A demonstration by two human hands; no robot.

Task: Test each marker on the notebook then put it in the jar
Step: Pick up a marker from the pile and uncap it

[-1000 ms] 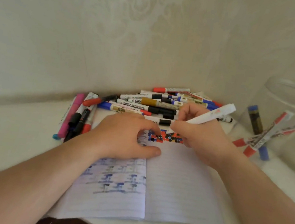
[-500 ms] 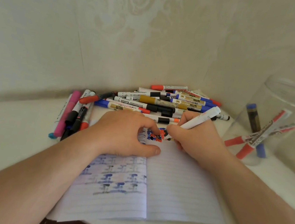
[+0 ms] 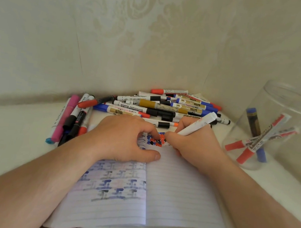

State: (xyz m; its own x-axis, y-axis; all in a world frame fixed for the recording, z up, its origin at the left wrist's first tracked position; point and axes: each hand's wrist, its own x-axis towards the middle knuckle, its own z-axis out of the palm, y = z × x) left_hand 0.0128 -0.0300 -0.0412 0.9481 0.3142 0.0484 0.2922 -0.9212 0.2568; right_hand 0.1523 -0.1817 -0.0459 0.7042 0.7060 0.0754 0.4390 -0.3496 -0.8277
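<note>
Now the right hand [image 3: 193, 147] grips a white marker [image 3: 195, 128], testing it on the lined paper notebook [image 3: 179, 193]; the left hand [image 3: 122, 138], fingers bent, presses the page. Next, I think, it goes into the clear plastic jar [image 3: 280, 103].

Soft, even, warm light; faint shadows under the notebook [image 3: 174, 192]; edges beyond it bend outward, slightly blurred.

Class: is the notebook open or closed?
Open. The notebook lies spread flat, two lined pages showing, the left hand pressing one page.
</note>
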